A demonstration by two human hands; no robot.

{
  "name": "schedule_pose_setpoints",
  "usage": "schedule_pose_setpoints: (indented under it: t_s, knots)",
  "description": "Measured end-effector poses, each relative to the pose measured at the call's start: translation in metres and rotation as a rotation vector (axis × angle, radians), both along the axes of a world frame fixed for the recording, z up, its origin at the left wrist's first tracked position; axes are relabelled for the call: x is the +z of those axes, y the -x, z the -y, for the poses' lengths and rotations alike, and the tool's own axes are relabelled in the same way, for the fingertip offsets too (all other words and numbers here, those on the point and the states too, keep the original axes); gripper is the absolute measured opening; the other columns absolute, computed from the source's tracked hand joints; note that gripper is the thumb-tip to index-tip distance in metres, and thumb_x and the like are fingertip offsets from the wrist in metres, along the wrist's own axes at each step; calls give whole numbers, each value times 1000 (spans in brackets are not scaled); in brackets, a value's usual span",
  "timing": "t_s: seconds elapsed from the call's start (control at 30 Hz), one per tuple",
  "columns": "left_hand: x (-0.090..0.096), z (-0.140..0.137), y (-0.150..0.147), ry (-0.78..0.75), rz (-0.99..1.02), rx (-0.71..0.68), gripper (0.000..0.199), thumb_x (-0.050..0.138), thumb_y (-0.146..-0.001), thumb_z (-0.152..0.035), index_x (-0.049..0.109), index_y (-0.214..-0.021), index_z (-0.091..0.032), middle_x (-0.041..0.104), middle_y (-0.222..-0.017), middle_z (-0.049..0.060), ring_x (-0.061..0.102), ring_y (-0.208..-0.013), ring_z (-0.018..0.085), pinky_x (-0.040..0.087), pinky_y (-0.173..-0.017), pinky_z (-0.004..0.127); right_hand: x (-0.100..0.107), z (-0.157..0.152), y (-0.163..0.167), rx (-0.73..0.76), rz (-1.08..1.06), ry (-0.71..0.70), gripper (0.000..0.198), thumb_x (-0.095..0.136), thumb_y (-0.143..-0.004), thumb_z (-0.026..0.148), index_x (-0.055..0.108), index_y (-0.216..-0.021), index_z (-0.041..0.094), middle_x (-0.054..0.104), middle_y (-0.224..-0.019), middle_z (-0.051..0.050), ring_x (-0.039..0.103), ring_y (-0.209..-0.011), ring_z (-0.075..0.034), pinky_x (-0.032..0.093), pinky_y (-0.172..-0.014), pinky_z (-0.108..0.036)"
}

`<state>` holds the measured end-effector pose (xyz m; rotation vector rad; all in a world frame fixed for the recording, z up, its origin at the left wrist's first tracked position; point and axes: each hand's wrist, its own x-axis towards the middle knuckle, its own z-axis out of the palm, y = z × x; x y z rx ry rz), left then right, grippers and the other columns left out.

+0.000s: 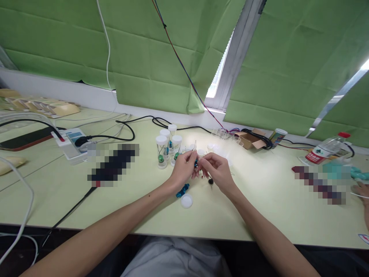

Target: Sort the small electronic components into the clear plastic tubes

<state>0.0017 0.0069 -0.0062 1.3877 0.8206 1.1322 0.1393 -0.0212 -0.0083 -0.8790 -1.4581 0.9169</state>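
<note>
My left hand (184,167) and my right hand (216,169) meet over the middle of the table, both closed in a pinch. Between their fingertips is a small shiny blue piece (196,163), with a thin wire (195,144) sticking up from it; its exact kind is too small to tell. Beneath my left wrist lie blue metallic pieces (182,190), and beside them a round white cap (186,201). A small black round part (210,181) rests under my right hand. Left of my hands stand several see-through tubes (162,152) with white lids, holding green or blue pieces and thin wires.
A power strip (70,144) with cables lies at left. Behind my hands are a cardboard box (251,138) and black cable coil. A bottle (323,150) with a red cap lies at right, near another person's hand (362,194). Green blinds (161,57) hang behind the table.
</note>
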Motion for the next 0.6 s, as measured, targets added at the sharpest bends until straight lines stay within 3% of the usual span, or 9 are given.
schedule_pose_setpoints:
  t_s: [0.6]
  knots:
    - [2, 2, 0, -1, -4, 1, 39, 51, -93, -49, 51, -70, -19, 50, -52, -3, 51, -41, 10, 37, -37, 21, 1, 0, 0, -6, -10, -3, 26, 69, -87, 43, 65, -78, 19, 68, -66, -2, 52, -48, -11, 43, -46, -26]
